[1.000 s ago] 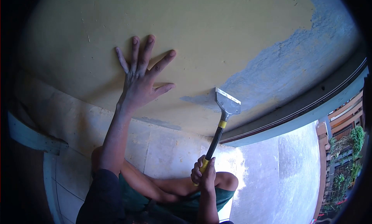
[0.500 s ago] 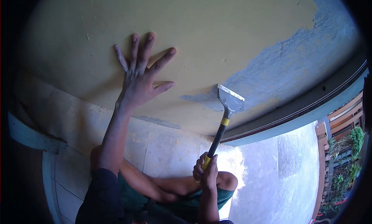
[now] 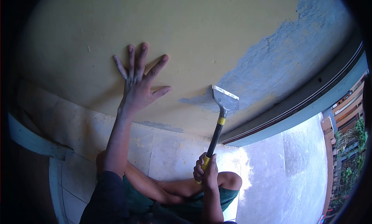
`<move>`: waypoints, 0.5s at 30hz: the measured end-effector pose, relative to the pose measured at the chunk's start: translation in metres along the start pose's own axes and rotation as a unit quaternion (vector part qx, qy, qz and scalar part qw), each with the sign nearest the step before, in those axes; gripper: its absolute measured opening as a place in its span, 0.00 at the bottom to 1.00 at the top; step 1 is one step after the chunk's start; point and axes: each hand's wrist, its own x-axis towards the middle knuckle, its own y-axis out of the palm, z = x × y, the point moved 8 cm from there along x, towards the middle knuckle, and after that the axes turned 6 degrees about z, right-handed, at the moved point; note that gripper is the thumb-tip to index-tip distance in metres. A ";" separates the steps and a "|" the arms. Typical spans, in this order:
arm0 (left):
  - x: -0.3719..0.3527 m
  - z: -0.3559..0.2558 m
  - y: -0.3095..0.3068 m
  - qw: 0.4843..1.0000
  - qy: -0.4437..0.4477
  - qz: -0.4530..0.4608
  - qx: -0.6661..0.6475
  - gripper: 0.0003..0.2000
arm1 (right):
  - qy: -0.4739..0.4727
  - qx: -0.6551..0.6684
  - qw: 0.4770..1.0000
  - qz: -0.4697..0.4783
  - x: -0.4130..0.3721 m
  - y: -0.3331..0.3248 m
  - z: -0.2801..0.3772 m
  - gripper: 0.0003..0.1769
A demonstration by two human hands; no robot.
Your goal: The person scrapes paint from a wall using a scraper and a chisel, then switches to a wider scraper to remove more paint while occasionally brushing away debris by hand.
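My left hand (image 3: pixel 140 86) lies against the yellowish wall (image 3: pixel 186 26) with its fingers spread and nothing in it. My right hand (image 3: pixel 208 171) is wrapped round the yellow and black handle of a long scraper (image 3: pixel 221 111). The scraper's wide metal head points up, its blade edge at the wall beside the left tip of a rough grey-blue patch (image 3: pixel 267 69) where the yellow surface is gone. Whether the blade touches the wall is hard to tell.
Dusty floor tiles (image 3: pixel 162 150) run along the wall's foot, below my crossed legs (image 3: pixel 174 185). A dark and pale-blue frame (image 3: pixel 271 121) curves along the right. Plants (image 3: pixel 348 146) and a brick-coloured structure stand outside at far right. Pale-blue woodwork (image 3: pixel 35 140) is at left.
The view has shifted slightly, so the wall patch appears further left. The scraper's head appears a little further left. My left hand stays spread on the wall, and my right hand keeps its grip.
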 end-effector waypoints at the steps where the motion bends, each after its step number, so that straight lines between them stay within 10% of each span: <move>1: -0.002 -0.001 0.000 1.000 -0.001 -0.001 -0.004 0.47 | -0.001 -0.004 1.000 0.005 0.001 0.002 0.003 0.29; 15: -0.002 -0.049 0.048 0.997 0.041 0.067 -0.001 0.40 | 0.022 0.011 1.000 -0.013 -0.001 -0.002 -0.012 0.28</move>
